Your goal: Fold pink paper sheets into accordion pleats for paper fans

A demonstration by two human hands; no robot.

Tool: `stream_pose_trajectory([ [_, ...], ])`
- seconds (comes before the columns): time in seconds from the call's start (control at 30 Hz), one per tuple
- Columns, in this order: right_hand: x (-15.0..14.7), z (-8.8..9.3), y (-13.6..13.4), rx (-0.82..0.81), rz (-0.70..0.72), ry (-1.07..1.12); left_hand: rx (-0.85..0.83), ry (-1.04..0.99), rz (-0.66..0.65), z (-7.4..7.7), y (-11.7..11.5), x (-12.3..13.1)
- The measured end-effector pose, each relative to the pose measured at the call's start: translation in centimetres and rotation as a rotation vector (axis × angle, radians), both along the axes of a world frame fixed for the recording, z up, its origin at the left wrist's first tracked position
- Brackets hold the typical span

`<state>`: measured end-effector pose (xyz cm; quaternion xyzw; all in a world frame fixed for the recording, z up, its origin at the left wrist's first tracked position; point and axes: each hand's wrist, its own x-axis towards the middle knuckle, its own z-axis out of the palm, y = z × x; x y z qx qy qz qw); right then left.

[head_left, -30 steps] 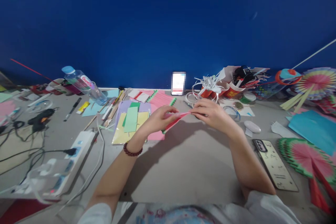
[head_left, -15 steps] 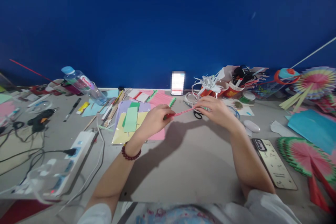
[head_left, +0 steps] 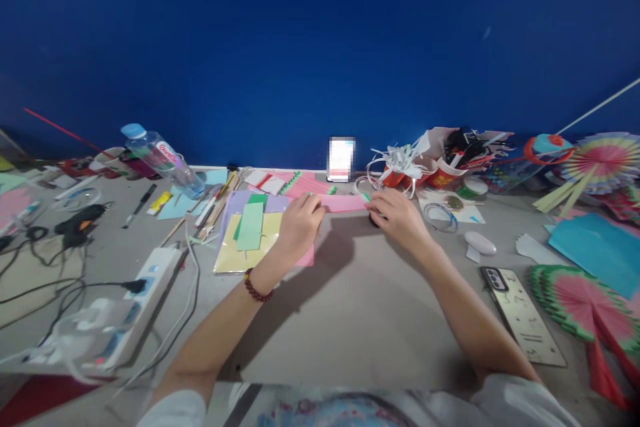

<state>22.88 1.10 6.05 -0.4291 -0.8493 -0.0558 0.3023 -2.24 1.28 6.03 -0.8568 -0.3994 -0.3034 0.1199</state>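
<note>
The grey counter [head_left: 350,307] fills the lower half of the view beneath a deep blue wall [head_left: 320,47]; at three o'clock lies a sheet of turquoise paper [head_left: 595,247], and at four o'clock a pleated pink paper fan with green edging [head_left: 575,297]; at nine o'clock a white power strip [head_left: 125,310] lies among grey cables; at eleven o'clock a clear plastic water bottle with a blue cap [head_left: 160,157] lies tilted; just left of centre a stack of yellow, lilac and green paper sheets [head_left: 247,237] lies flat; a pale phone with a patterned back [head_left: 523,313] lies face down at four o'clock, near the right forearm; red paper cups [head_left: 430,173] holding tools stand at one o'clock; the long pink paper strip with a green end [head_left: 345,203] lies at twelve o'clock, stretched between both hands over the counter's far middle; the left hand [head_left: 299,227] pinches its left end with curled fingers; the right hand [head_left: 397,217] grips its right end, fingers closed on the paper; a small white oval object [head_left: 480,242] lies at two o'clock; a dark red bead bracelet [head_left: 257,288] circles the left wrist.
</note>
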Motion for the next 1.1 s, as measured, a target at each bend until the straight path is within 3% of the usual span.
stream_pose_trajectory([
  [0.17, 0.4, -5.7, -1.9, 0.117, 0.018, -0.149, -0.043, 0.218, -0.180, -5.3, -0.3, 0.0],
  [0.3, 1.0, -7.7, -3.1, 0.140, 0.068, -0.276, -0.097, 0.278, -0.218, -7.2, -1.5, 0.6],
  [0.57, 0.2, -8.5, -5.3, 0.034, -0.136, -0.318, -0.201, 0.370, -0.144, -7.2, -4.3, 0.9],
  [0.67, -0.6, -8.2, -6.8, -0.033, -0.191, -0.326, -0.271, 0.463, 0.000, -7.0, -6.3, 1.2],
  [0.8, -1.9, -7.6, -8.3, -0.162, -0.289, -0.400, -0.353, 0.389, 0.107, -6.5, -8.2, 2.5],
  [0.97, -3.1, -7.3, -8.6, -0.237, -0.324, -0.439, -0.397, 0.391, 0.205, -6.3, -8.7, 3.9],
  [1.1, -3.6, -7.6, -8.8, -0.239, -0.354, -0.414, -0.409, 0.374, 0.194, -6.4, -8.6, 3.9],
])
